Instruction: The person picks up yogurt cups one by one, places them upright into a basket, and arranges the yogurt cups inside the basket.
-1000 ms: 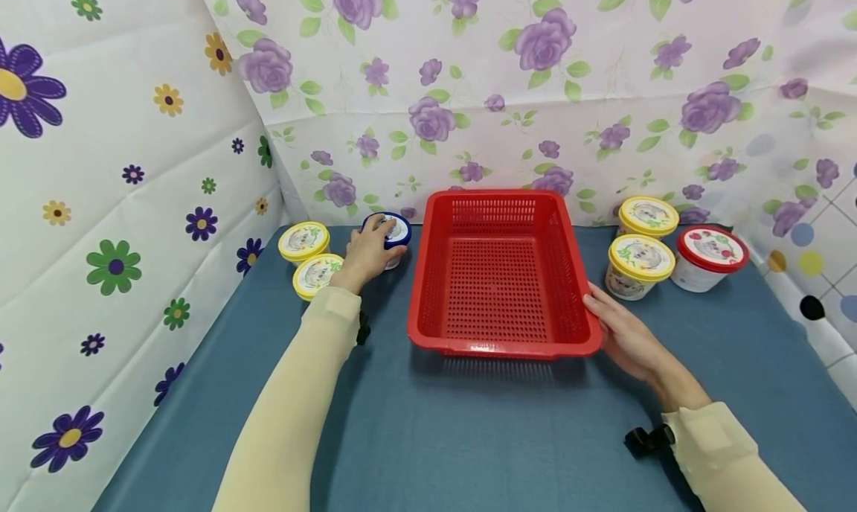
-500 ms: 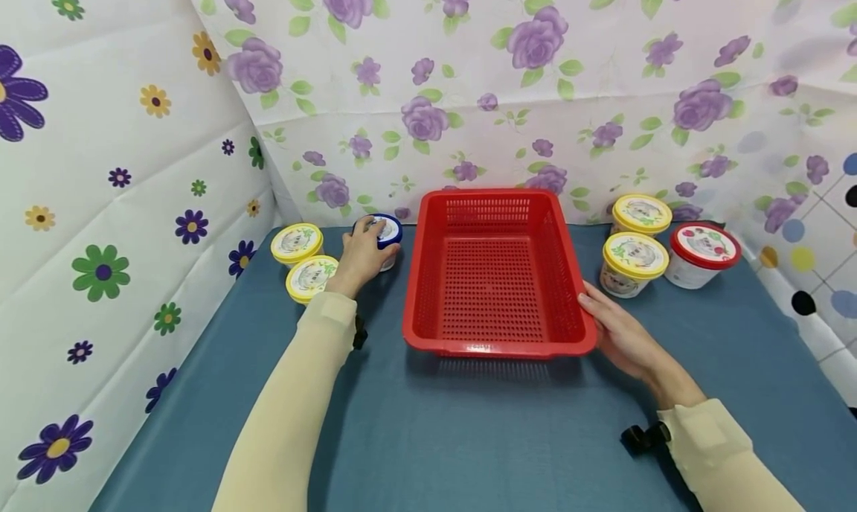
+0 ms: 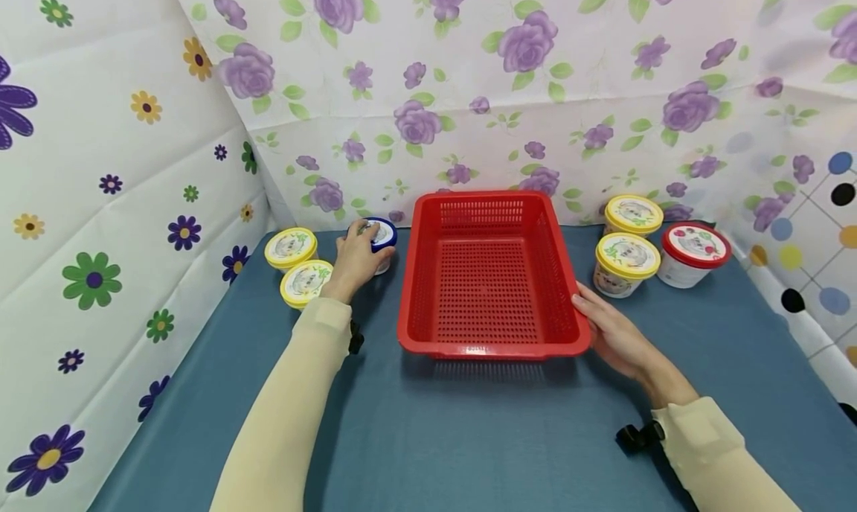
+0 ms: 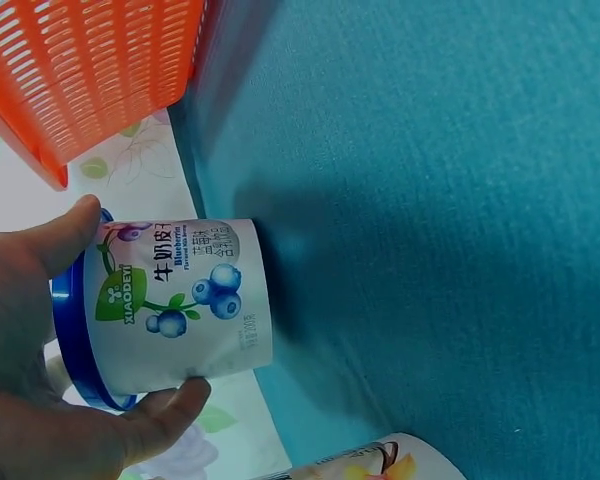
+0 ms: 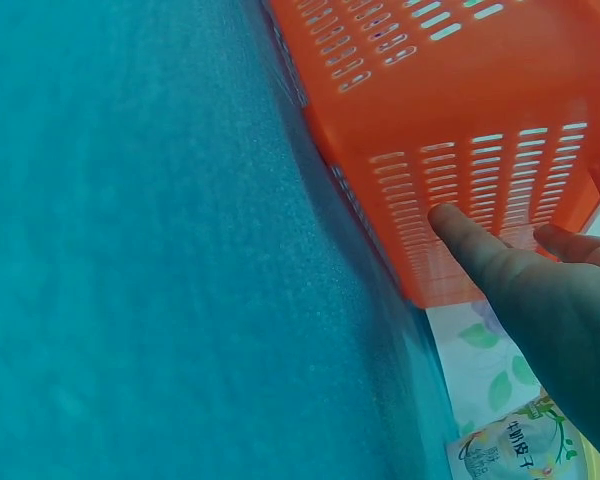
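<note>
My left hand grips a small white tub with a blue lid by the lid end, thumb and fingers on opposite sides. Blueberries are printed on the tub's wall in the left wrist view. It stands upright at the back of the table, left of the red plastic basket. My right hand holds that basket at its right front edge. The thumb is on the rim, and fingertips touch the slotted outer wall. Nothing lies inside the basket.
Two yellow-lidded tubs, one at the back and one nearer, stand left of my left hand. Beyond the basket's right side are two more yellow-lidded tubs and a red-lidded tub. Flowered cloth walls border the blue tabletop.
The head view has shifted slightly, so the scene sits a little further left. Both hands, the blue-lidded tub and the basket keep the same places relative to one another.
</note>
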`<state>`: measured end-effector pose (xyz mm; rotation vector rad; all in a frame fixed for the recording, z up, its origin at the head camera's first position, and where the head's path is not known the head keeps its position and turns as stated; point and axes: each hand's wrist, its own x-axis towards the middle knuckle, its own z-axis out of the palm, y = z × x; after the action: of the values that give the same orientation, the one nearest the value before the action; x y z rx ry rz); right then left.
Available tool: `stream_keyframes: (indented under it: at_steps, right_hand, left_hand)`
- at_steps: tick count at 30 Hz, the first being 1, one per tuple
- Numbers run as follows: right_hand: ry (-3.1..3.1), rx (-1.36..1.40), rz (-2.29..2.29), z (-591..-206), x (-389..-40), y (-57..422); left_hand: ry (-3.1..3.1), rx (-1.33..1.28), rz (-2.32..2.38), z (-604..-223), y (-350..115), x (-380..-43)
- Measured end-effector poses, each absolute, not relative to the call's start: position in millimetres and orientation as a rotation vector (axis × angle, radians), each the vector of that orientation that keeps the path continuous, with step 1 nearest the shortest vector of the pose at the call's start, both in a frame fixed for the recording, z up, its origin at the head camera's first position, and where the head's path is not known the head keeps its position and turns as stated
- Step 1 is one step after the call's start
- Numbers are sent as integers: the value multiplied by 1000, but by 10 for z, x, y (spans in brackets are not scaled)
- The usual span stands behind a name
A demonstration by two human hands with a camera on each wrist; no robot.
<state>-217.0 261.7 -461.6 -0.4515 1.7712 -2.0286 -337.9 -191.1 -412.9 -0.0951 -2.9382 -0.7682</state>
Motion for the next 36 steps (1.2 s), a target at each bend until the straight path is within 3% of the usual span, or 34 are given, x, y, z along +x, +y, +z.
stream_keyframes:
  at_steps: [36]
  right_hand:
    - [1793, -423, -2023, -4620, -2172, 2608]
  left_hand:
    - [-2863, -144, -828, -4242, -1886, -3373]
